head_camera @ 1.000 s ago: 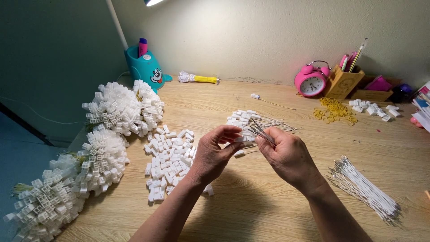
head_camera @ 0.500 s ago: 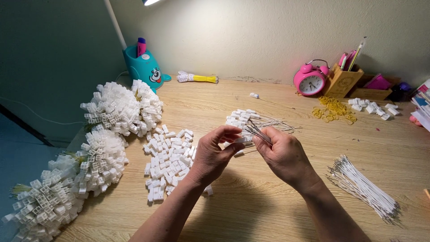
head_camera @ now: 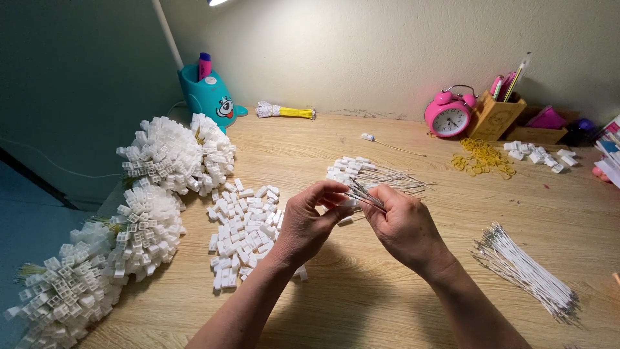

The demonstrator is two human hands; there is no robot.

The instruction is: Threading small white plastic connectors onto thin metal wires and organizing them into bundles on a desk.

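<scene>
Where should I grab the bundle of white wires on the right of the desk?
Take the bundle of white wires around its middle, from above. It lies flat and diagonal on the wooden desk, metal-tipped ends fanned toward the upper left, so pinch across the strands, not the tips.

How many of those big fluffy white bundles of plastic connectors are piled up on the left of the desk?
3: one bundle near the teal pen holder, one in the middle, one at the bottom-left corner, partly cut off; more may lie out of view.

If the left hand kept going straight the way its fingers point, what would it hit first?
Probably the right hand, whose fingers pinch thin white wires right beside the left hand fingertips; depth is unclear.
</scene>
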